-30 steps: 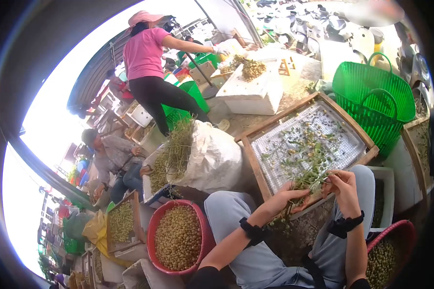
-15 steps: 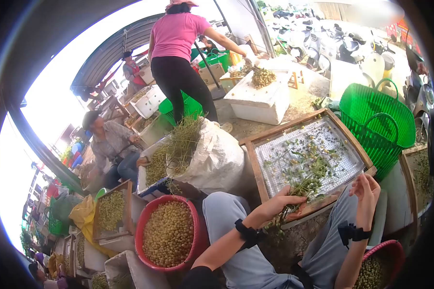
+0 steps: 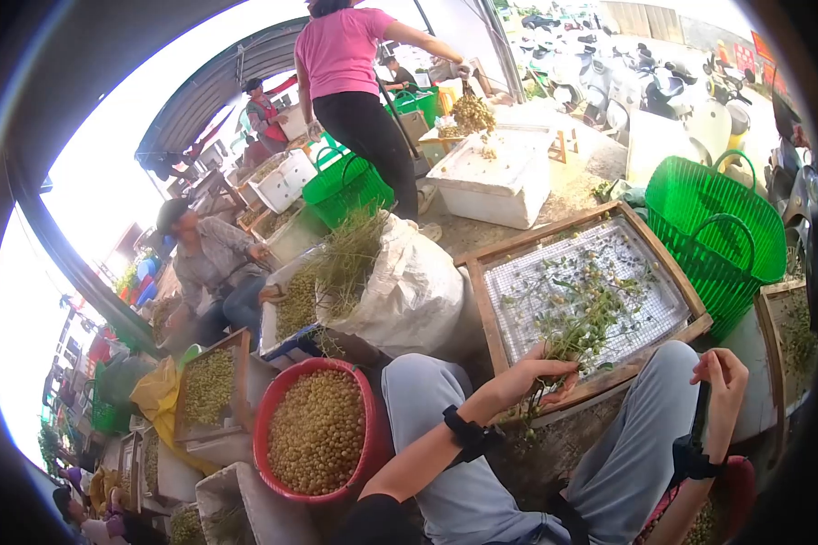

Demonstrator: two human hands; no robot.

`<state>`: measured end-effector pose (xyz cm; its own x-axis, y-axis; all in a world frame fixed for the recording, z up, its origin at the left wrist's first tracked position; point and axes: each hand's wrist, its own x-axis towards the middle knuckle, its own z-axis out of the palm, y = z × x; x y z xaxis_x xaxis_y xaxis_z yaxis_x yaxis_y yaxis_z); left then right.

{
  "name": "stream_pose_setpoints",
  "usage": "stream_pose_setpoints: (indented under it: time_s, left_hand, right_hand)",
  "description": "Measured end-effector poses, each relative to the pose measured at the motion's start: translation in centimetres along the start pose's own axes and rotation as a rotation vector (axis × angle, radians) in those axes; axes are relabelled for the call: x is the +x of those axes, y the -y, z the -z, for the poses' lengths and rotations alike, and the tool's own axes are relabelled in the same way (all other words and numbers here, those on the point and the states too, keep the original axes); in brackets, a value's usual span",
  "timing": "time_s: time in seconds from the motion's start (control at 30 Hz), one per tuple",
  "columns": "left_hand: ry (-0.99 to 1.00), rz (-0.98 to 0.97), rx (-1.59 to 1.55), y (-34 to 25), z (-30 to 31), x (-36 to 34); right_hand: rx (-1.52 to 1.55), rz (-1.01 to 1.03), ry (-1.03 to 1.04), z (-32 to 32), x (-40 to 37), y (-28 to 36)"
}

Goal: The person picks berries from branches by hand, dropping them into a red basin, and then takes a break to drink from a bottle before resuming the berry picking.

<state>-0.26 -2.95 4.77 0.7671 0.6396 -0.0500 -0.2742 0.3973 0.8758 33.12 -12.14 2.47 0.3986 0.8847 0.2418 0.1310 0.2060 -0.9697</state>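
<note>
My left hand [image 3: 547,374] is closed around the stems of a leafy green sprig bunch [image 3: 573,341], at the near edge of a wood-framed mesh screen [image 3: 591,272]. Loose leaves, stems and small pale fruits lie on the mesh, and some stems hang below my fingers. My right hand [image 3: 723,377] is raised beside my right knee, its fingers curled in toward the thumb. Anything between those fingertips is too small to make out. Under my right wrist is a red basin [image 3: 741,495] holding small round greenish fruits, partly hidden by the forearm.
A red basin of round fruits [image 3: 316,431] stands left of my legs, near a white sack [image 3: 413,291]. A green basket [image 3: 713,245] is beyond the screen. A person in a pink shirt [image 3: 345,54] lifts a fruit bunch [image 3: 473,113] over a white foam box [image 3: 491,177].
My right hand has moved right and slightly down, away from the screen. The left hand stays on the sprigs. The person in pink has raised the fruit bunch off the box.
</note>
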Motion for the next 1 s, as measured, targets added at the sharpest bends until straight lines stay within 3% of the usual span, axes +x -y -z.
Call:
stream_pose_setpoints:
  time_s: [0.1, 0.2, 0.3, 0.4, 0.67, 0.93, 1.0]
  left_hand:
    - [0.05, -0.014, -0.029, 0.3, -0.4, 0.2]
    - [0.063, -0.035, -0.01, 0.6, -0.4, 0.1]
    - [0.023, -0.034, 0.019, 0.5, 0.1, 0.2]
    - [-0.026, -0.015, 0.055, 0.4, 0.3, -0.2]
    - [-0.095, 0.106, 0.012, 0.2, 0.1, -1.0]
    - [-0.07, 0.105, 0.004, 0.7, -0.3, -0.4]
    - [-0.077, 0.082, 0.006, 0.5, -0.3, -0.4]
  right_hand:
    - [0.1, -0.052, 0.307, -8.8, -0.1, 6.3]
    - [0.21, -0.039, 0.481, -13.7, 2.0, 5.5]
    - [0.423, -0.021, 0.283, -16.0, 1.8, 3.9]
    - [0.432, -0.05, 0.247, -15.8, 1.8, 0.4]
    - [0.396, -0.064, 0.365, -15.0, 2.1, -0.3]
    - [0.412, -0.135, 0.332, -15.0, 1.3, -1.1]
    - [0.415, -0.133, 0.427, -14.4, 1.4, 0.2]
